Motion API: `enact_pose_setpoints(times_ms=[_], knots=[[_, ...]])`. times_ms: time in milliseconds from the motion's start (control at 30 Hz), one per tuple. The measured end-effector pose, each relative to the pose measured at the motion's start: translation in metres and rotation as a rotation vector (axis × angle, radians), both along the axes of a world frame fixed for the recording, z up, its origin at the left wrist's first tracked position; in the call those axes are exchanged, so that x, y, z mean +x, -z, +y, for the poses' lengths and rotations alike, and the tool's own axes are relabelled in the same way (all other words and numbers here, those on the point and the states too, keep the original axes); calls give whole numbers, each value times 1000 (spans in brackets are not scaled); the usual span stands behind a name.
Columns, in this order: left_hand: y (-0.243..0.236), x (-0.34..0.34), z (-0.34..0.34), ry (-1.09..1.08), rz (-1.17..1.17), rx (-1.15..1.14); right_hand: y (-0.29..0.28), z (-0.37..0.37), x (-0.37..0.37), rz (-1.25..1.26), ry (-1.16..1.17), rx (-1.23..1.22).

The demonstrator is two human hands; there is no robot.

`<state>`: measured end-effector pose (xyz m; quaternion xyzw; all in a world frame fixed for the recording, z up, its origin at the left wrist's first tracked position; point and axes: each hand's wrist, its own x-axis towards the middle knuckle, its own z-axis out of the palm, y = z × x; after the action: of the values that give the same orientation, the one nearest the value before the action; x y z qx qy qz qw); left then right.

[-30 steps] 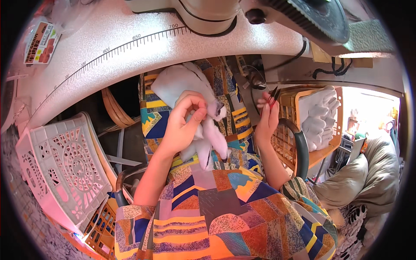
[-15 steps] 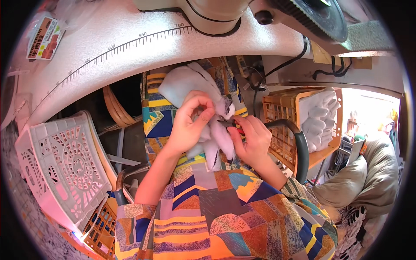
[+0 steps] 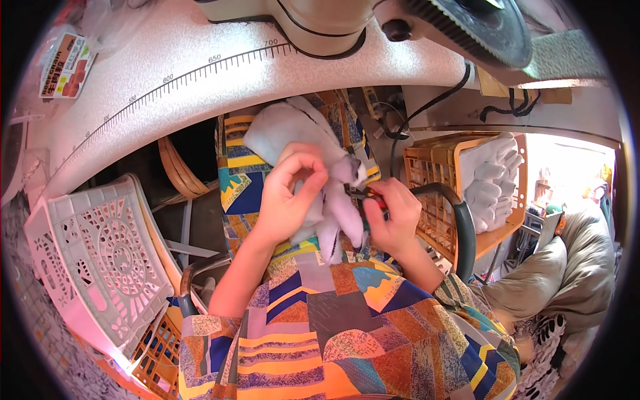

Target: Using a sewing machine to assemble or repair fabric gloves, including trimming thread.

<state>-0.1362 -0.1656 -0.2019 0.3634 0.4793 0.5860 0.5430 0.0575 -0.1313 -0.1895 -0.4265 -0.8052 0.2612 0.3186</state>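
Observation:
A soft white plush piece [image 3: 291,125] with dark seam edges lies across my lap, its narrow limb-like parts [image 3: 343,217] hanging toward me. My left hand [image 3: 290,193] is curled closed at its middle, thumb bent toward the index finger; the other fingertips are hidden behind the hand and fabric. At the right of the plush, my right hand [image 3: 395,217] is closed round a small tool [image 3: 377,199] with a red and black handle. The tool's dark metal tip points left, close to the plush; whether it touches cannot be made out.
A pale machine bed [image 3: 200,80] with a ruled scale curves across the front, below a machine column and toothed wheel [image 3: 480,33]. Left stands a white plastic crate [image 3: 107,260]. On the right, an orange crate [image 3: 433,200] holds white plush pieces, beside a black chair armrest [image 3: 463,233].
My right hand has shifted slightly right and down with the tool, baring its metal tip. The plush end near it has turned a little. My left hand stays nearly in place.

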Motion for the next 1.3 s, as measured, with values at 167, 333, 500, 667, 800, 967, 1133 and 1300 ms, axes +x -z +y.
enact_pose_setpoints(times_ms=[167, 333, 500, 667, 800, 967, 1133, 1300], knots=[[-43, 2, -11, 49, 735, 227, 4, -1, 18, 399, 28, -245], [-68, 19, -22, 551, 472, 476, 33, 16, 15, 509, 421, -610], [-40, -4, -3, 259, 1252, 316, 76, 36, 34, 121, 492, -399], [-15, -42, 6, 133, 1635, 258, 55, 37, 34, -192, 102, -35], [-7, -45, 0, 240, 1558, 239, 21, 42, 14, -23, -319, -192], [2, -39, -7, 342, 1143, 231, 12, 57, -1, 55, -526, -275], [-7, -49, -5, 449, 332, 353, -18, 38, -30, 542, -178, -553], [-9, -47, -51, 207, -238, 107, -54, 30, -44, 664, 11, -1026]])
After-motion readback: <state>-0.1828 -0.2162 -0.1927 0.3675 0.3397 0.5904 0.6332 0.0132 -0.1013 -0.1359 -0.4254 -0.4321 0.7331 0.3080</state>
